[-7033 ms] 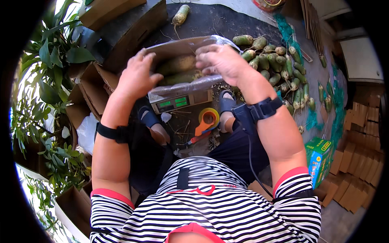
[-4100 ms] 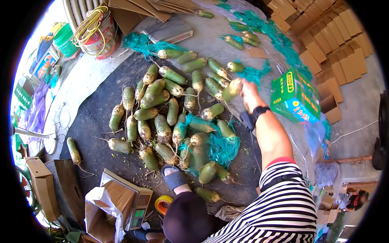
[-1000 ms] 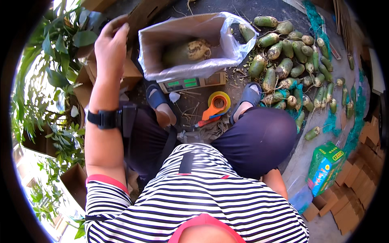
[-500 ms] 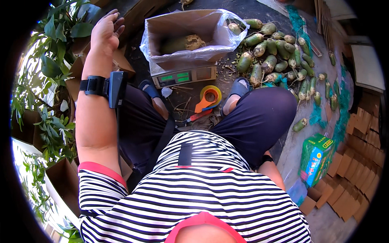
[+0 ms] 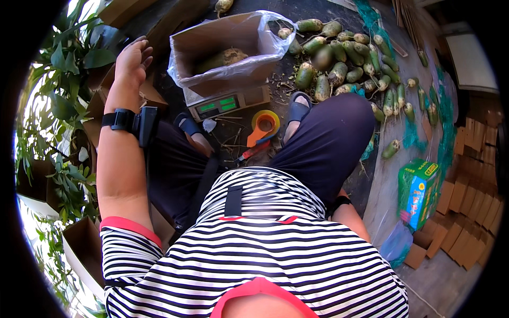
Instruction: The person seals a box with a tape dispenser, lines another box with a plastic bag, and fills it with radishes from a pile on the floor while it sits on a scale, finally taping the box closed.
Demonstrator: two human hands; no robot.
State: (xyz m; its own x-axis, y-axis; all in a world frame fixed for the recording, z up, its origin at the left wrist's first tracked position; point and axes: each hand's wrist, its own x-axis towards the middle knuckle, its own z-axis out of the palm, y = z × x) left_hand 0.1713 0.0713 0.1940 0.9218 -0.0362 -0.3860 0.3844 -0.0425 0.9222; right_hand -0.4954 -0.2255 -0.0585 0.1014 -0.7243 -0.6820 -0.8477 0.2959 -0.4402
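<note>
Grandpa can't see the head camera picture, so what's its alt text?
A person's open left hand hovers beside a plastic-lined cardboard box on a scale. A green radish shows inside, and more radishes lie on the right. The right hand is out of sight.

The premises present as an improvised produce-packing area. Green root vegetables [image 5: 338, 74] lie heaped loose on the floor [image 5: 366, 204] near green mesh netting [image 5: 448, 132]. A plastic-lined carton [image 5: 222, 83] stands on a digital scale [image 5: 255, 96], with a tape dispenser [image 5: 256, 139] close by. Brown cardboard [image 5: 477, 206] is stacked at right; leafy plants [image 5: 63, 116] line the left. Full enclosure cannot be determined.
</note>
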